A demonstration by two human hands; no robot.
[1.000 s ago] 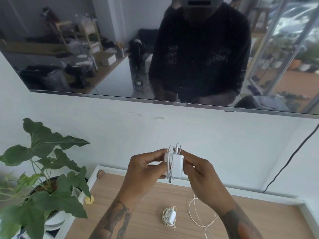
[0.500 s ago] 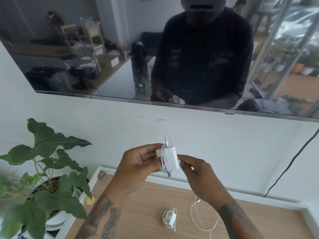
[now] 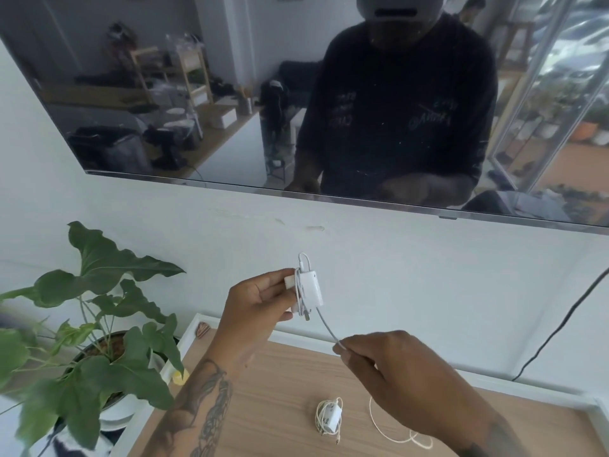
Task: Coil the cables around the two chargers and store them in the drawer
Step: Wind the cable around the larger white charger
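My left hand held the white charger up in the air above the table, fingers clamped on its side. A few loops of cable sat around it. My right hand was lower, fingers pinched tight on the loose cable, which ran straight from the charger. The second charger lay on the table with its cable coiled around it. A green plant stood to the left.
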